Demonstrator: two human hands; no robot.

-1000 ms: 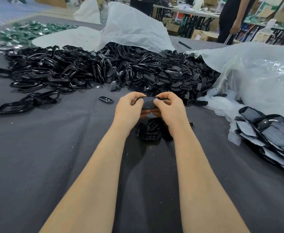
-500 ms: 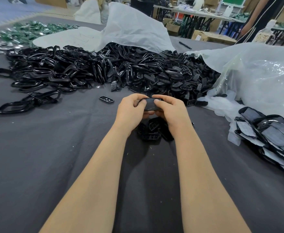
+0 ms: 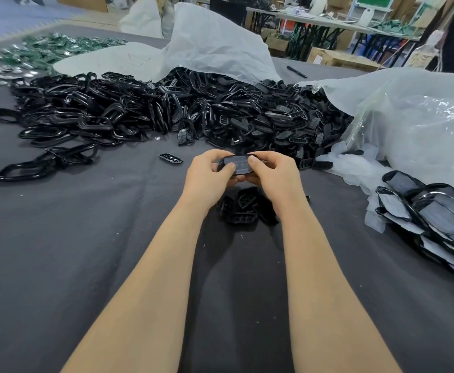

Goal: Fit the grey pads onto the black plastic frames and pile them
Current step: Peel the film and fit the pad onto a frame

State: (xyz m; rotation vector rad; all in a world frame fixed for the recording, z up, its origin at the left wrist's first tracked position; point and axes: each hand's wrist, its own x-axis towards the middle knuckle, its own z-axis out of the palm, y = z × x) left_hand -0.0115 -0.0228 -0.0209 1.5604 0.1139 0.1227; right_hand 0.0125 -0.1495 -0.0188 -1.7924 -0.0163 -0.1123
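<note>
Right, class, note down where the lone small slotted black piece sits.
Head view: the slotted piece lies on the grey cloth, just left of the left hand, which grips a padded frame, in front of the heap of black parts.

A dark grey cloth-covered table (image 3: 59, 265) carries a wide heap of black frames (image 3: 166, 111), a small cluster (image 3: 243, 208) nearer, padded frames (image 3: 430, 219) piled at the right, plastic bags (image 3: 408, 125), green parts (image 3: 48, 48) and 1 pen (image 3: 297, 72).

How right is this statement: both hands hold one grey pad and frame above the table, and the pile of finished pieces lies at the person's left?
One detail is wrong: the side. The head view shows the left hand and the right hand holding one grey pad and frame above the table, but the pile of finished pieces lies at the person's right, not left.
</note>
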